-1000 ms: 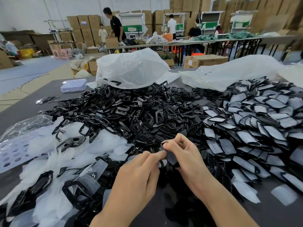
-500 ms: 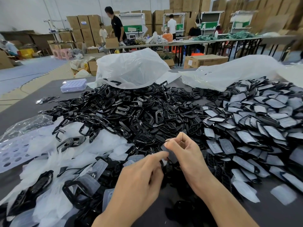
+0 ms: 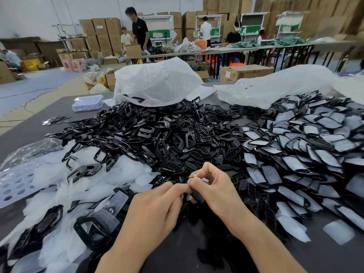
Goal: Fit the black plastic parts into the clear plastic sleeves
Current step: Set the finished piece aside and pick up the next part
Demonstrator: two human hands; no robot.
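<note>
Dark grey table (image 3: 39,123) lies under you, mostly buried in stock. Your hands are together low in the middle: your right hand (image 3: 212,186) pinches a black part (image 3: 197,196) under thumb and curled fingers, and your left hand (image 3: 155,211) grips it from the left. Your fingers hide most of it; the bit showing slants from your fingertips down toward your right wrist. Whether a sleeve is on it, you cannot tell. Just beyond your knuckles rises a heap of bare black parts (image 3: 157,134). Loose clear sleeves (image 3: 59,174) spread to your left, and sleeved parts (image 3: 305,144) are piled to your right. Two white bags (image 3: 157,81) slump behind the heap, with a tray of round holes (image 3: 88,102) beside them. Cardboard boxes (image 3: 102,30) line the far wall.
</note>
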